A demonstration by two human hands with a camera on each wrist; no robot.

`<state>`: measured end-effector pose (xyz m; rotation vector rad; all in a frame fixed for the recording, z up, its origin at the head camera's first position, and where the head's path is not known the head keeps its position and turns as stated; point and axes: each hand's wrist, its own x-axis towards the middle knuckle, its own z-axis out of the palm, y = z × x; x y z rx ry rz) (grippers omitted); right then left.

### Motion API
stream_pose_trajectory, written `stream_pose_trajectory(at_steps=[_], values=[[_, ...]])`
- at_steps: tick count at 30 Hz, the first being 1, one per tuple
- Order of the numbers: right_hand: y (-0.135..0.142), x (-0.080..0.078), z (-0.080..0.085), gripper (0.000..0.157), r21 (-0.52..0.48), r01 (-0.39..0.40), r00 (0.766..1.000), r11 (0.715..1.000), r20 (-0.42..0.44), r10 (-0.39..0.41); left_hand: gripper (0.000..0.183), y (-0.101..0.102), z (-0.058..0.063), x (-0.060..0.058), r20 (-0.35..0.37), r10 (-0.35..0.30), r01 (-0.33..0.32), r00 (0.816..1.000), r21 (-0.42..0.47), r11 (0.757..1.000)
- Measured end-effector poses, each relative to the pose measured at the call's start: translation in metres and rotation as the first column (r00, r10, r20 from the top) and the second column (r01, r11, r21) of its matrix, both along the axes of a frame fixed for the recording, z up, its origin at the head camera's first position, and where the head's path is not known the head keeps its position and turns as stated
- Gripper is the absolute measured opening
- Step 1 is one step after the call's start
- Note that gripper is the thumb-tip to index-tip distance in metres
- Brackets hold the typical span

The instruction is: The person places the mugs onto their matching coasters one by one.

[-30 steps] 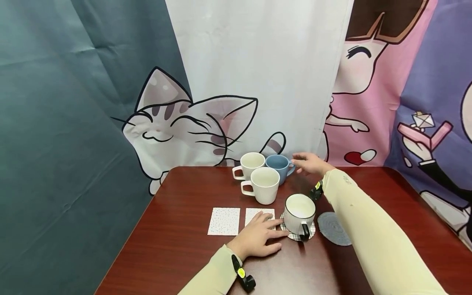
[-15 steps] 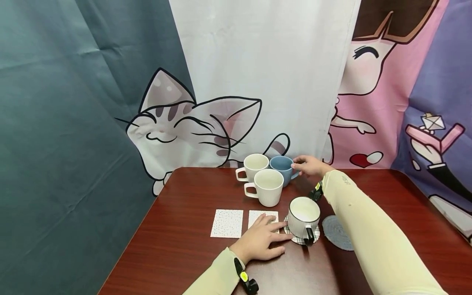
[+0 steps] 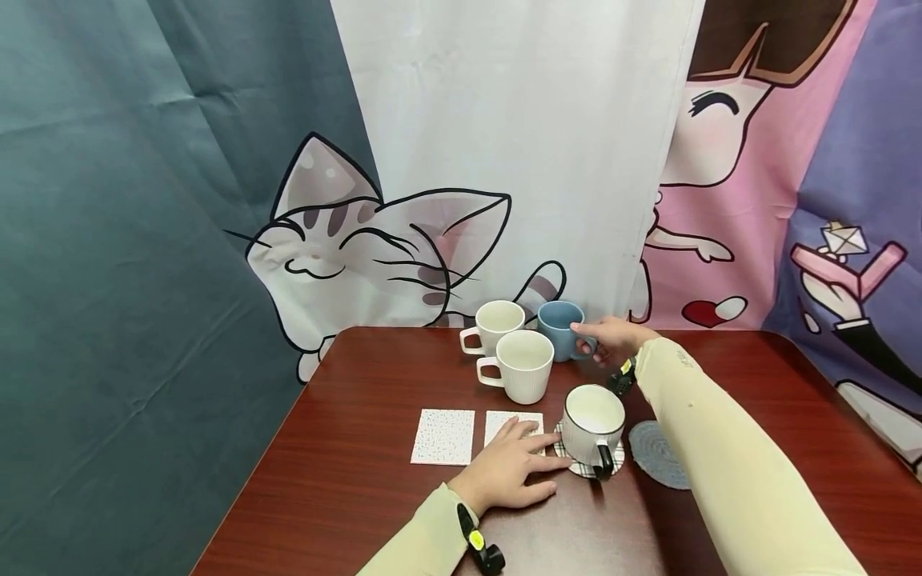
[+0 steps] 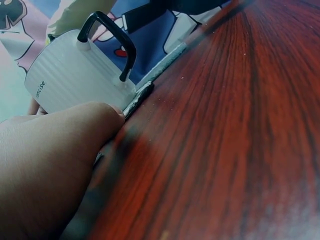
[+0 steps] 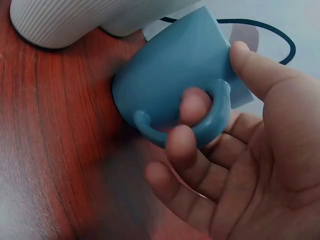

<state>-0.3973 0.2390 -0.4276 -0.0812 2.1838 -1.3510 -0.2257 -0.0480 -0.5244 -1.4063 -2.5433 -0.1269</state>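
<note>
My right hand (image 3: 608, 338) grips the blue mug (image 3: 558, 340) at the back of the table. In the right wrist view, fingers curl through and around its handle (image 5: 215, 117) while the thumb presses near the rim. My left hand (image 3: 507, 468) lies spread with its palm down, partly over a white speckled square coaster (image 3: 497, 420). Its fingertips reach the edge of a round checked coaster (image 3: 579, 466). On that coaster stands a white ribbed mug (image 3: 582, 438) with a black handle and dark rim, also close beyond my hand in the left wrist view.
Two white mugs, a front one (image 3: 524, 380) and a rear one (image 3: 497, 326), stand left of the blue mug. Another speckled square coaster (image 3: 442, 438) lies left of my left hand. A round grey-blue coaster (image 3: 655, 456) lies partly behind my right sleeve. A printed curtain (image 3: 547, 160) hangs behind the table.
The right hand has closed around the blue mug's handle and moved it slightly right, opening a gap from the white mugs. The left hand stays in place on the table.
</note>
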Motion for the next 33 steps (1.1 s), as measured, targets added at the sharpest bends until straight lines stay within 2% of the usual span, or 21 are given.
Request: stream_pose_trajectory(at_steps=[3,6,10,18,20,23,25,27,33], values=[[0.003,0.0,-0.004,0.05,-0.077,-0.017,0.996,0.997,0.081,0.023,0.042,0.0,0.0,0.0,0.002,-0.001,0.001,1.0,0.004,1.0],[0.006,0.001,-0.008,0.042,-0.147,-0.019,0.992,0.989,0.117,0.037,0.042,0.0,0.0,0.0,0.004,-0.002,0.002,1.0,0.007,1.0],[0.007,0.001,-0.01,0.036,-0.205,-0.025,0.991,0.978,0.125,0.051,0.041,0.0,-0.001,0.0,0.003,-0.002,0.002,1.0,0.008,1.0],[0.01,0.005,-0.008,0.033,-0.236,-0.002,0.993,0.972,0.117,0.03,0.041,0.001,-0.001,0.001,0.003,-0.01,0.01,1.0,0.024,1.0],[0.012,0.008,-0.005,0.033,-0.247,0.012,0.993,0.969,0.115,0.017,0.039,0.001,-0.001,0.001,-0.003,-0.012,0.012,1.0,0.046,0.999],[0.017,0.013,0.001,0.031,-0.269,0.03,0.994,0.963,0.11,0.0,0.034,0.0,0.001,0.001,-0.043,-0.008,0.014,0.999,0.128,0.992],[0.021,0.017,0.005,0.031,-0.281,0.037,0.995,0.959,0.094,-0.011,0.03,-0.001,0.004,0.0,-0.097,0.004,0.016,0.995,0.201,0.98],[0.025,0.021,0.011,0.031,-0.283,0.046,0.998,0.958,0.061,-0.03,0.028,-0.001,0.008,0.0,-0.14,0.016,0.025,0.99,0.289,0.957],[0.044,0.035,0.028,0.037,-0.213,0.086,0.991,0.973,-0.079,-0.105,0.029,0.006,0.026,-0.001,-0.248,0.015,0.111,0.969,0.487,0.866]])
